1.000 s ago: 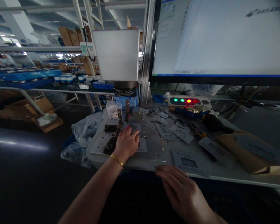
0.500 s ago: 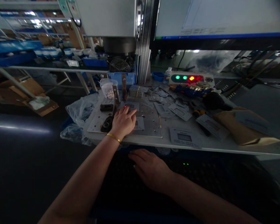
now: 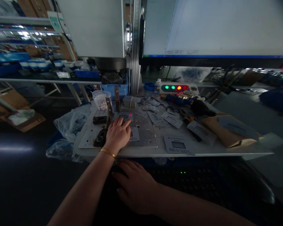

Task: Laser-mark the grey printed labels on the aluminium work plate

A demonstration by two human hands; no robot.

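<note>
My left hand [image 3: 118,133], with a gold bangle at its wrist, lies with fingers spread on a metal fixture plate [image 3: 145,136]. Its fingertips touch the near edge of a grey faceplate [image 3: 124,116] with a dark window. Red laser light shows on that faceplate, just beyond the fingers. A second faceplate [image 3: 135,134] sits partly under the hand's right side. Upright metal brackets [image 3: 109,106] stand left of the fingers. Lower down, my right hand [image 3: 138,185] rests over the left part of a dark keyboard [image 3: 179,182], fingers stretched out and holding nothing visible.
A machine head [image 3: 110,64] hangs above the plate, beside a monitor [image 3: 202,31]. Loose faceplates [image 3: 178,145] are scattered to the right, near a cardboard piece [image 3: 228,131]. A clear tub [image 3: 101,99] stands behind the brackets. Plastic bags [image 3: 69,122] hang at the bench's left.
The view has shifted, so the bench appears further left and lower. The red light has moved rightward across the faceplate. My left hand stays on the plate; my right hand has shifted slightly left over the keyboard.
</note>
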